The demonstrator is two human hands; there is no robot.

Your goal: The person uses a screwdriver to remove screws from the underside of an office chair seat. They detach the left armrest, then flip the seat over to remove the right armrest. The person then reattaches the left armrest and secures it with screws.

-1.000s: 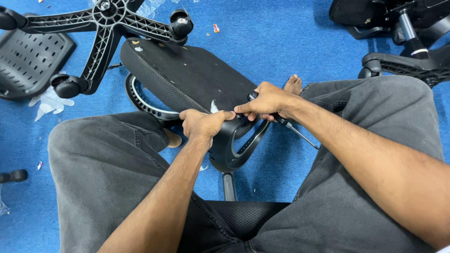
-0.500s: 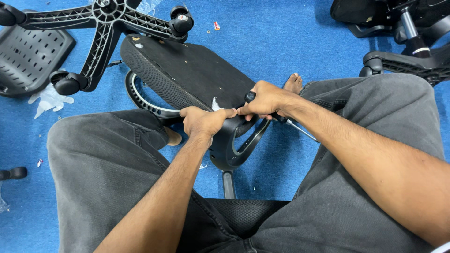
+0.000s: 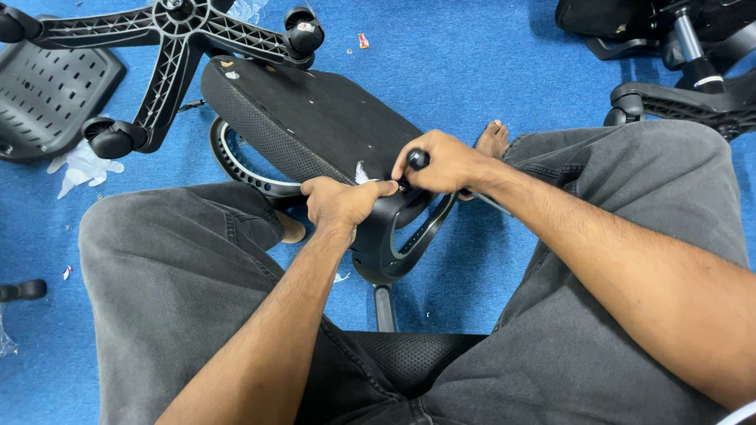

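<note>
The floor is covered with blue carpet [image 3: 465, 71], and parts of office chairs lie on it everywhere. A person in grey trousers [image 3: 181, 275] sits low, with a black chair seat [image 3: 315, 118] lying upside down between the knees.

The left hand [image 3: 339, 203] is closed around the edge of the seat, just where the curved black armrest [image 3: 394, 244] joins it. Its thumb is stretched toward the other hand and almost touches it. The right hand [image 3: 449, 164] is closed in a fist around a screwdriver [image 3: 417, 160]; only the round black end of the handle shows above the fingers, and a thin piece of the metal shaft comes out behind the wrist. I cannot see the tip, and I cannot see any screw.

As I judge it, the step in hand is work at the joint between armrest and seat, with the left hand keeping the parts steady. The next move seems to need a firm hold from the left hand, and the tool must be turned so that its tip meets the joint straight, otherwise it may slip.

Beyond the left hand lies a black star-shaped chair base [image 3: 181, 47] with wheels, touching the far edge of the seat. A perforated black panel [image 3: 47, 94] is further left. Another chair base [image 3: 685, 86] lies well apart, beyond the right arm.
</note>
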